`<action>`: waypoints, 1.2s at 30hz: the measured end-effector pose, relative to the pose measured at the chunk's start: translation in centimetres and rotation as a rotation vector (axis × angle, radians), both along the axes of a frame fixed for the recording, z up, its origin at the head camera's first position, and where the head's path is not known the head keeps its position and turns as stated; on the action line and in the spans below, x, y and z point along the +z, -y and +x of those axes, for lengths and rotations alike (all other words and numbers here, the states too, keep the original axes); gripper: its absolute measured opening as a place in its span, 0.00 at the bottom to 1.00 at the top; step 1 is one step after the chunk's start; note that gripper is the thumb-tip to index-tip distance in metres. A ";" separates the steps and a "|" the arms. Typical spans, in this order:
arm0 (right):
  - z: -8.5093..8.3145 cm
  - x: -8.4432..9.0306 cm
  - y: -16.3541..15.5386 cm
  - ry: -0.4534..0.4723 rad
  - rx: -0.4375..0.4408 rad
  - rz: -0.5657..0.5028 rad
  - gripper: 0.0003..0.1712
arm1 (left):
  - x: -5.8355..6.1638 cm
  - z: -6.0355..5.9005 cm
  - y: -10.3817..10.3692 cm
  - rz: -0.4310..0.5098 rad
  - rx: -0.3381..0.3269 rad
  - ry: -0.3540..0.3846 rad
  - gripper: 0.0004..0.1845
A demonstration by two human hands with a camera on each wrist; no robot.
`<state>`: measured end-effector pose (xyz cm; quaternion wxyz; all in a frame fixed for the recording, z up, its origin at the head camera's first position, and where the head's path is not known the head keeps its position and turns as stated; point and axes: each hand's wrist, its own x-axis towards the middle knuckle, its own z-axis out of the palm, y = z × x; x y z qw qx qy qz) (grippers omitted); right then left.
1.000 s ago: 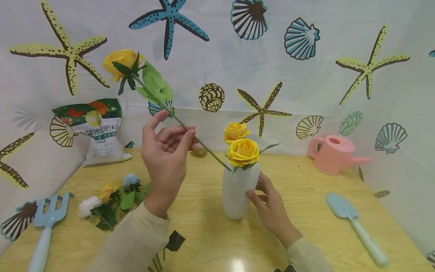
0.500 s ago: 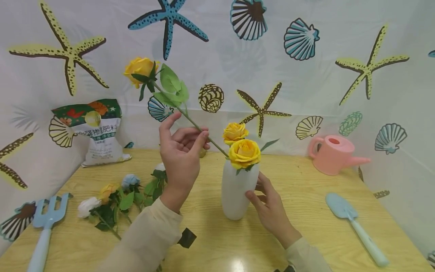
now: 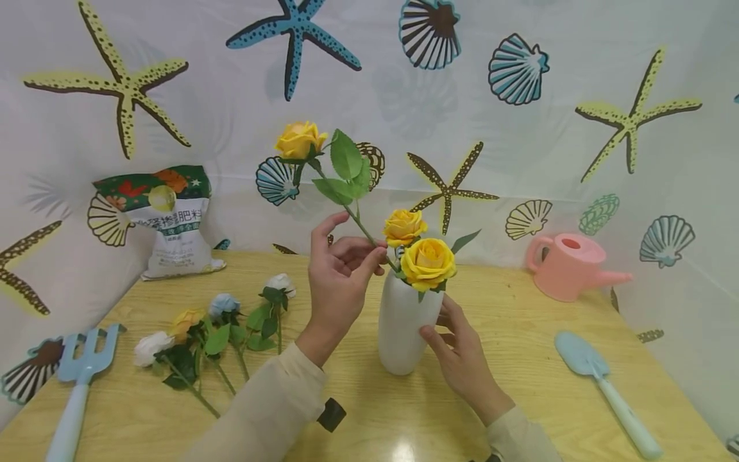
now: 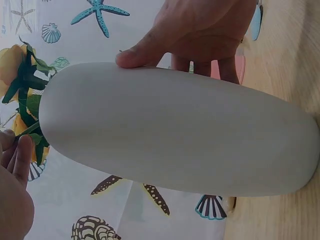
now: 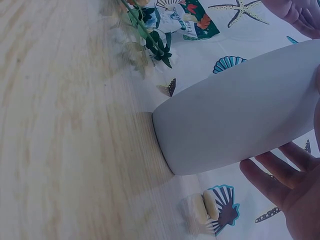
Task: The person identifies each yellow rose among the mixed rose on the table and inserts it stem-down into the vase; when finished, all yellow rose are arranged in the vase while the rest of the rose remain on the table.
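My left hand (image 3: 340, 282) pinches the green stem of a yellow rose (image 3: 301, 140) between thumb and fingers. The bloom tilts up and to the left, while the stem's lower end meets the mouth of a white vase (image 3: 404, 327). Two more yellow roses, a front one (image 3: 428, 263) and one behind it (image 3: 404, 226), stand in the vase. My right hand (image 3: 462, 353) holds the vase's right side, thumb in front and fingers partly hidden behind. In the right wrist view, the vase (image 5: 225, 115) has its base on the wooden table (image 5: 75, 140).
White, blue and yellow roses lie at left, among them a blue rose (image 3: 224, 305). Beyond them stands a fertilizer bag (image 3: 176, 237). A light-blue hand fork (image 3: 86, 369) lies far left; a blue trowel (image 3: 583, 353) and pink watering can (image 3: 568, 263) are at right.
My left hand has moved right and slightly down with the yellow rose, bringing the stem steeper and its lower end into the vase mouth. The right hand stays on the vase.
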<state>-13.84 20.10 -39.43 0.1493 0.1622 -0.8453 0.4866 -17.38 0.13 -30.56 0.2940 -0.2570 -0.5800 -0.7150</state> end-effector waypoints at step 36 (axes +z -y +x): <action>-0.1 0.0 -0.1 -0.005 0.023 -0.020 0.35 | 1.5 -0.1 -0.2 -0.055 0.105 0.150 0.14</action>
